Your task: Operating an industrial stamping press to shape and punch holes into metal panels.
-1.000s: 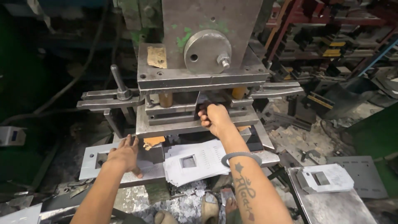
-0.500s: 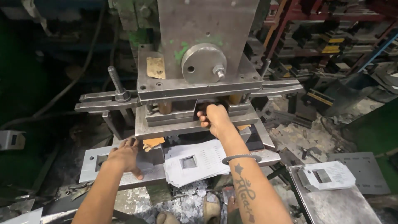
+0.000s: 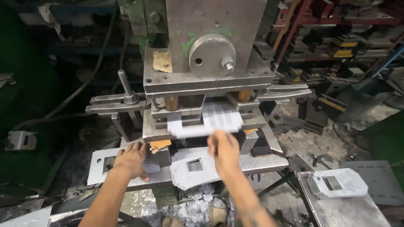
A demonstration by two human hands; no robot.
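Under the press ram (image 3: 210, 54), right hand (image 3: 223, 151) pinches a punched sheet (image 3: 208, 122); left hand (image 3: 131, 159) lies spread on another sheet (image 3: 101, 166).

Metal workshop: stamping press (image 3: 210, 75), scrap.

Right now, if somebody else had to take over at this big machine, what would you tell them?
Right hand: pinching a white punched sheet, half out of the gap in the grey press.
Left hand: flat on a blank metal sheet at the left of the press table.
Things: a loose stack of sheets with square windows lies in front of the press; another pile sits on the side table at right.
Done: some sheets already have windows.
Left: the sheet in the right hand is not yet set down.
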